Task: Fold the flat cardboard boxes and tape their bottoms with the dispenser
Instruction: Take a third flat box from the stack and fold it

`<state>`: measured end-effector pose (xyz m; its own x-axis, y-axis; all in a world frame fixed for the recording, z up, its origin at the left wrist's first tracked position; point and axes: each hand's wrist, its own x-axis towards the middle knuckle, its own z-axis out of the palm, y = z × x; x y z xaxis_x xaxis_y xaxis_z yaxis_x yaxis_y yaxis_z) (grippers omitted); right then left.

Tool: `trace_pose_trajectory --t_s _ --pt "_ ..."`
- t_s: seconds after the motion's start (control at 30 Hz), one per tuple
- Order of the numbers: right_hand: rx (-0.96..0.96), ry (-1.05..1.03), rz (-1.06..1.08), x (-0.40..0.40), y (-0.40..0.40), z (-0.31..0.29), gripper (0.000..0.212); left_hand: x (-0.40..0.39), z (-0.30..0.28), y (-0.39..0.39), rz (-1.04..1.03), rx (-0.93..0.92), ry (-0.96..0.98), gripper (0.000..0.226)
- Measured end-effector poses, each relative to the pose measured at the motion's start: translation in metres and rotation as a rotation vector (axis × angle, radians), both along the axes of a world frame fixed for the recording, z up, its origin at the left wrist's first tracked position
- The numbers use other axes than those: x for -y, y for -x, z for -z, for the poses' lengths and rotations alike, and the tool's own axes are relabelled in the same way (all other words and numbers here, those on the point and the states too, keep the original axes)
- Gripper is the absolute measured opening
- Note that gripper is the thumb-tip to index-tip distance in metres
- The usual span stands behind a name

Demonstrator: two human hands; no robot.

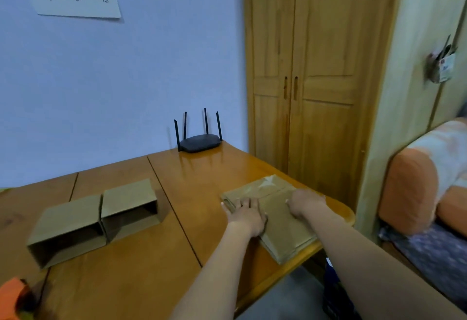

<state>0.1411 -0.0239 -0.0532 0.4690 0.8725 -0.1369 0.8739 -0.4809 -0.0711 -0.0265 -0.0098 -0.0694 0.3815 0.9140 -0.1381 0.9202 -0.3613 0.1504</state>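
Both hands lie on the flat stack at the table's right edge: left hand spread flat, right hand curled loosely on top, gripping nothing I can see. Two folded boxes sit side by side, well left.

The table is carrying a flat box stack under the fingers, two folded boxes lying left of them, a router sitting beyond.
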Motion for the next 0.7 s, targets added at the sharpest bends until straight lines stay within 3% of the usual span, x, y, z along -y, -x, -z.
trace_pose_trajectory --t_s 0.13,0.3,0.47,0.6,0.7 --pt "-0.037 -0.126 0.025 -0.003 0.003 0.003 0.028 0.002 0.01 0.002 0.014 0.024 0.012 0.065" --pt "-0.207 -0.163 0.054 -0.005 -0.002 -0.021 0.036 0.004 0.022 0.006 0.008 0.075 -0.001 0.065" --pt "-0.37 -0.11 0.073 -0.006 -0.023 -0.047 0.023 0.009 0.031 0.015 -0.013 0.166 0.0 0.062" --pt "-0.544 -0.192 0.126 -0.007 -0.033 -0.05 0.026 0.008 0.036 0.032 -0.012 0.228 -0.021 0.064" --pt "-0.676 -0.138 0.141 -0.002 -0.029 -0.05 0.041 0.007 0.038 0.042 -0.009 0.234 -0.033 0.065"
